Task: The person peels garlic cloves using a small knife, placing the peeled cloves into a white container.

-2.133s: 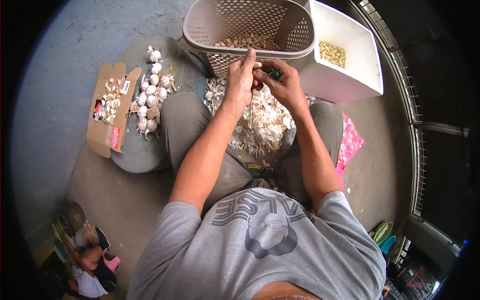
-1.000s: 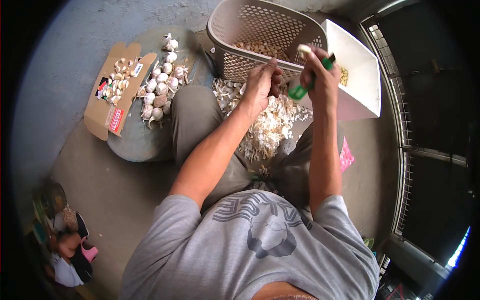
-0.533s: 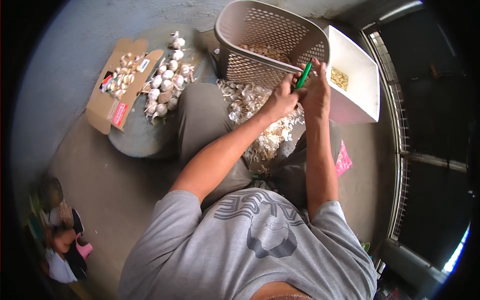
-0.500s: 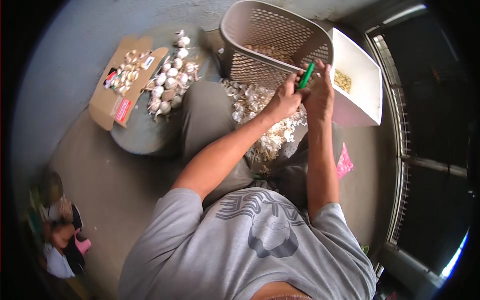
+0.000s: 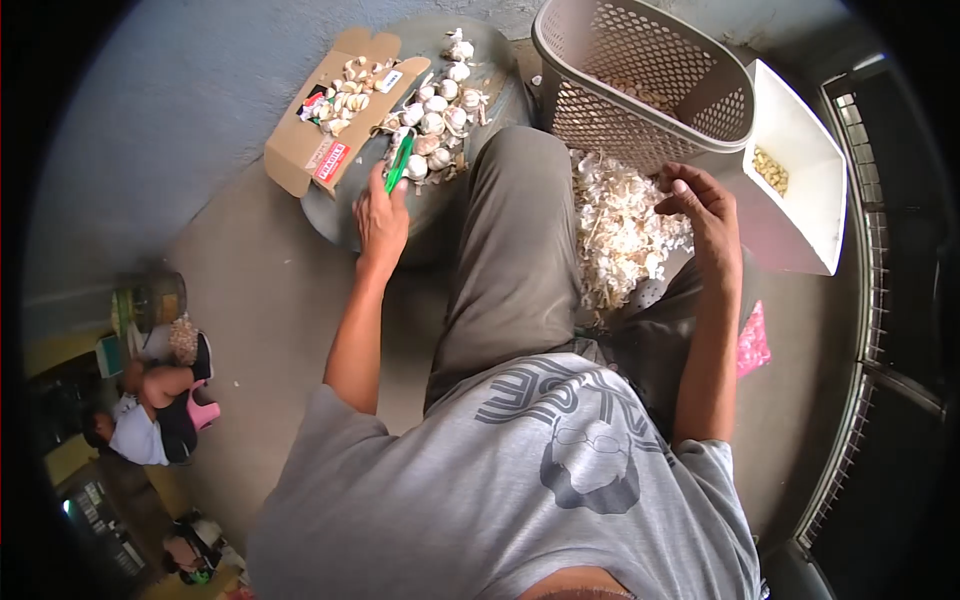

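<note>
Currently left hand [image 5: 382,218] wraps green tool [image 5: 399,165] over table's [image 5: 330,212] near edge, by garlic bulbs [image 5: 432,123]; right hand [image 5: 708,207] half-curled, contents unclear.

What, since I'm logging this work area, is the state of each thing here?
Left hand, closed on the green tool
Green tool, held; blade not discernible
Right hand, fingers curled; any held thing not discernible
Garlic bulbs, bunched together
Cardboard box, open
Loose cloves, separated, inside it
Garlic skins, heaped
Basket, open-topped, partly filled
White box, open, partly filled
</note>
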